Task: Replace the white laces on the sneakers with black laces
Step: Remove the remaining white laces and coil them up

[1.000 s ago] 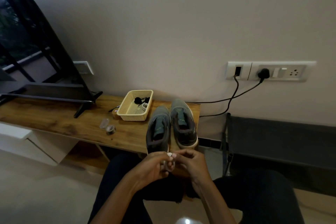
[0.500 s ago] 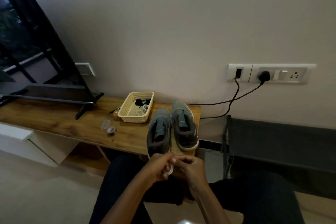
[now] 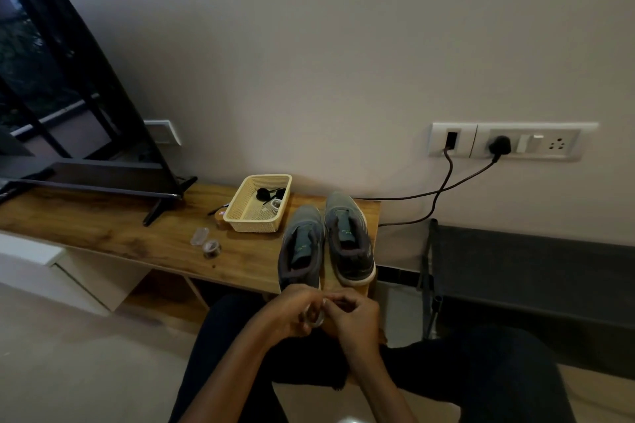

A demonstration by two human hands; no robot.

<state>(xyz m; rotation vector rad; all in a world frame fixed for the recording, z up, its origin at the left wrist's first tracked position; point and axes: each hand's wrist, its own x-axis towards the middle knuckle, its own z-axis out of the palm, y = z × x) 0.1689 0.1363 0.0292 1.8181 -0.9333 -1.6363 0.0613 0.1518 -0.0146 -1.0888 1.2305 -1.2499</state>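
Note:
Two grey sneakers stand side by side at the right end of the wooden shelf (image 3: 103,230), heels toward me: the left sneaker (image 3: 302,247) and the right sneaker (image 3: 348,240). No laces show in their eyelets. Just below the shelf edge, over my lap, my left hand (image 3: 292,314) and my right hand (image 3: 355,318) meet, fingers curled. Between them they hold a white lace (image 3: 316,318) wound into a small coil. A cream basket (image 3: 256,204) behind the shoes holds dark bundled laces (image 3: 269,194) and something white.
A tilted TV (image 3: 68,96) stands on the shelf's left part. Two small clear containers (image 3: 205,242) lie on the wood near the basket. Cables (image 3: 443,182) run from the wall socket panel (image 3: 505,141) down behind the shelf. A dark bench (image 3: 532,271) stands at the right.
The view has shifted a little. My hands stay together at the shelf edge and keep working the white lace; the coil sits lower between my fingers than a second ago.

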